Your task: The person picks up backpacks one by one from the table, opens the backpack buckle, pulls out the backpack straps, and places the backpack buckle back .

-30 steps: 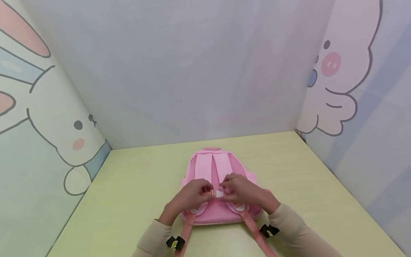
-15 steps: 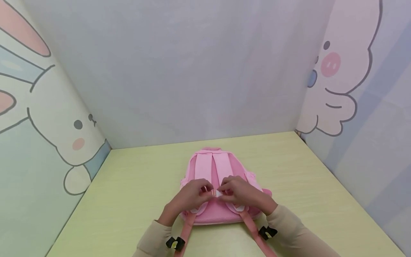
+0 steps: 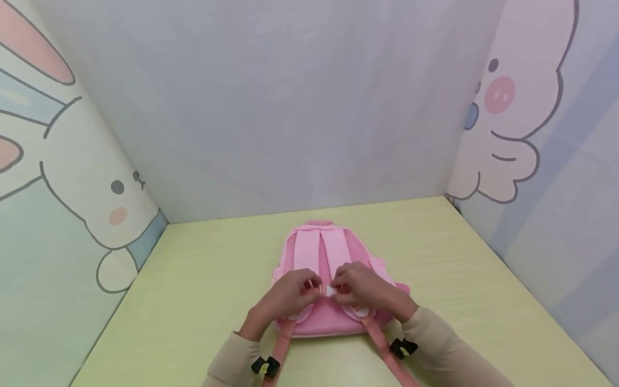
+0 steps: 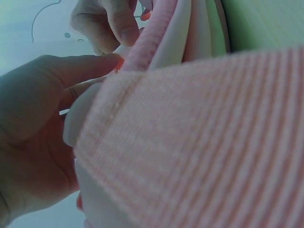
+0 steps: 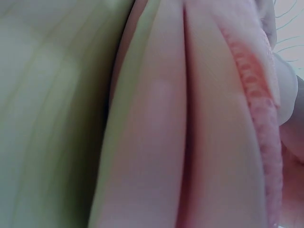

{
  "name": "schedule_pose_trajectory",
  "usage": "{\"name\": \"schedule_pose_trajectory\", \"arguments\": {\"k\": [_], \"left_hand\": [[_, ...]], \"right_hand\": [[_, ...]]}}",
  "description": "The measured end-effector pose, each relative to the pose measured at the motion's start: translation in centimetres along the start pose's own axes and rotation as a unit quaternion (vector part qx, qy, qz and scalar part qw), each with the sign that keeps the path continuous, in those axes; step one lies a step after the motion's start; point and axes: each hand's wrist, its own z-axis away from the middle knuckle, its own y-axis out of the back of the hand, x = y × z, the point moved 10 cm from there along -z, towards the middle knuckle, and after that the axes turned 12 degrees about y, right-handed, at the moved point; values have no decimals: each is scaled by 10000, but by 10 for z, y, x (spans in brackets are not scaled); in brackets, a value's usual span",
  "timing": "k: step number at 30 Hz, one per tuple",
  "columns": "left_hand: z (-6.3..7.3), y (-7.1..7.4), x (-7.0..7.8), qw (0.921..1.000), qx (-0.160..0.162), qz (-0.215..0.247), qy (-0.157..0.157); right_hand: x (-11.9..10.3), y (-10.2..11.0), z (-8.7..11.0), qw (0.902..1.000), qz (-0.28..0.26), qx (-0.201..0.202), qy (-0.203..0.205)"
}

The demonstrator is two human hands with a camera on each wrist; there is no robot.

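Observation:
A pink backpack [image 3: 319, 320] lies with its strap side up on the table. Across its two padded shoulder straps [image 3: 307, 250] runs a chest strap with a small white and orange buckle [image 3: 328, 290]. My left hand [image 3: 289, 293] pinches the orange strap end at the buckle's left. The white part on the right is pinched by my right hand [image 3: 366, 287], thumb below and fingers above. In the left wrist view both the left hand [image 4: 35, 104] and the right hand [image 4: 107, 21] meet behind the pack's edge. Mostly the backpack's side [image 5: 156, 123] fills the right wrist view.
Two orange webbing straps [image 3: 379, 338] trail from the pack's bottom toward the near edge of the pale yellow-green table [image 3: 208, 269]. A grey wall [image 3: 290, 107] stands behind, with cartoon-printed panels at the left [image 3: 87, 204] and right [image 3: 522, 118].
My right hand has shifted slightly left and closed in on the buckle. The left hand and the backpack stay nearly where they were.

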Motion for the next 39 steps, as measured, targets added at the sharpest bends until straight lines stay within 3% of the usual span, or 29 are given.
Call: {"name": "schedule_pose_trajectory", "arguments": {"k": [6,17,26,39], "left_hand": [[0,-1,5,9997,45,-96,-205],[-1,-1,7,9996,32,-105,-278],[0,0,9,9988,142,-48,-472],[-1,5,2,9985,-34,441,-335]], "right_hand": [[-7,3,-1,9975,489,177,476],[-10,5,-3,9969,493,70,601],[-11,8,-3,9963,686,-28,526],[-4,18,1,9974,652,-69,307]]}}
